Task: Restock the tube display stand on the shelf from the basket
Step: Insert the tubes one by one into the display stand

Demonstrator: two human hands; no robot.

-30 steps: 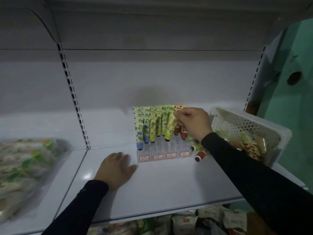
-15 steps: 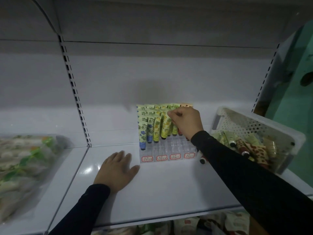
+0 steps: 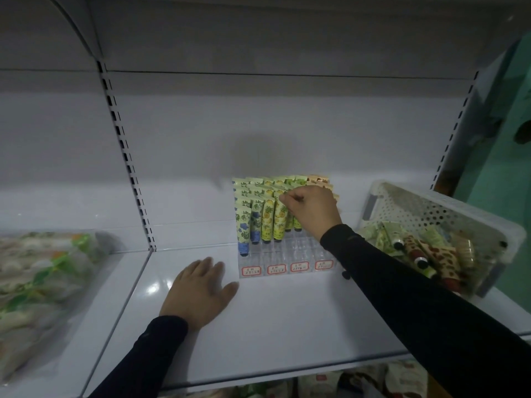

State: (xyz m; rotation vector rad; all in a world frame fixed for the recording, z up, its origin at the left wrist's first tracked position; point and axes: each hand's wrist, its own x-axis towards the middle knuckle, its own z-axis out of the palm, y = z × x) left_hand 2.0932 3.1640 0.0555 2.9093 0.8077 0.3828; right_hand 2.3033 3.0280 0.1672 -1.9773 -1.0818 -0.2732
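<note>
A white metal shelf (image 3: pixel 287 320) carries a clear tube display stand (image 3: pixel 287 262), with a white perforated basket (image 3: pixel 448 214) of tubes at its right. The left hand (image 3: pixel 198 291) rests flat, fingers straight. The right hand (image 3: pixel 313 211) pinches a yellow pineapple-print tube (image 3: pixel 279 222) standing upright in the stand.

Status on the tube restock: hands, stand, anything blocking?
Left hand flat on shelf, idle. Right hand pinching top of yellow tube in stand. Basket holds more tubes. Front slots look unblocked.
</note>
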